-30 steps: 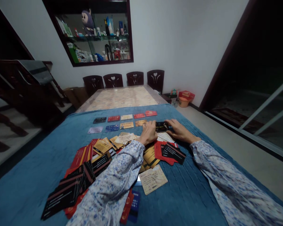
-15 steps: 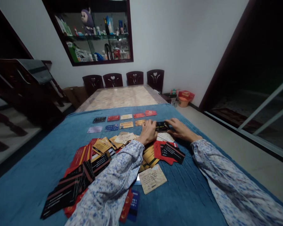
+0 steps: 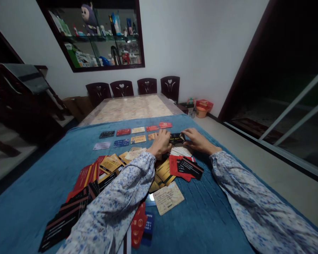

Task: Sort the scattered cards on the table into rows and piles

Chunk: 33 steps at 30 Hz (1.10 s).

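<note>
A black VIP card [image 3: 177, 138] with gold lettering lies between my hands at the right end of the second row of cards. My left hand [image 3: 161, 142] grips its left edge, fingers bent. My right hand [image 3: 196, 141] pinches its right edge between thumb and fingers. Just below is a fan of whitish cards [image 3: 180, 151]. Nearer me are red cards [image 3: 176, 165] with black cards [image 3: 191, 167] over them, and gold cards [image 3: 164, 172]. A cream card [image 3: 169, 198] lies in front. My left sleeve hides part of the pile.
Two rows of single cards, among them a red card [image 3: 123, 132] and a blue card [image 3: 121, 143], lie on the blue cloth [image 3: 201, 218]. Spread black cards [image 3: 66, 218] are at left. Beyond stand a marble-topped table [image 3: 132, 107] and several dark chairs [image 3: 170, 88].
The whole view has shifted slightly, so things appear a little further left. Both hands stay at the black card's edges, with little visible movement against the cloth.
</note>
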Tool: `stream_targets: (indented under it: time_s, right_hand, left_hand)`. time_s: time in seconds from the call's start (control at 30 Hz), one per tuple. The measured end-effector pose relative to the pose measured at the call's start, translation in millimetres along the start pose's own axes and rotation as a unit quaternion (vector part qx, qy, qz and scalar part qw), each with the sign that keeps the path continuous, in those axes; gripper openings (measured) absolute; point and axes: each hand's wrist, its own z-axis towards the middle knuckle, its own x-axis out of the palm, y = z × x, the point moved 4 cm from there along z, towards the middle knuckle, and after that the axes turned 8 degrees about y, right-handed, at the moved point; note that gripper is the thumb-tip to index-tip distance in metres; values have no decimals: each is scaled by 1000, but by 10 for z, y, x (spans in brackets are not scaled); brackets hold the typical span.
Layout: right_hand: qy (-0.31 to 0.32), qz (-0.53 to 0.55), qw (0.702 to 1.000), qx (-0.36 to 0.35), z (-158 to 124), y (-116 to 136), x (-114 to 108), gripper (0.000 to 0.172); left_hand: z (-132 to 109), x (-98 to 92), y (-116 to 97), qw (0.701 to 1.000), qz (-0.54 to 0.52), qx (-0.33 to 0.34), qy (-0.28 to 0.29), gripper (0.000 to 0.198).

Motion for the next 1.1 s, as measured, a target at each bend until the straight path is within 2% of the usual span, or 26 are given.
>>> stream_targets:
  time_s: [0.2,0.47,0.77,1.1]
  right_hand:
    - [15,-8,1000,-3,147,12,-76,50]
    - [44,-32,998,-5,405,43,-148,49]
    - [72,-26,997,14,644,-64,-27,54]
    - [111,-29,992,50,826,-182,75,48]
  left_hand:
    - [70,-80,142,1000,-20,4,-1,41]
    - [195,-27,356,999,-29,-13,-3,38]
    - [292,19,451,998,-48,-47,3,41]
    - [502,169,569,996,-46,-76,23,44]
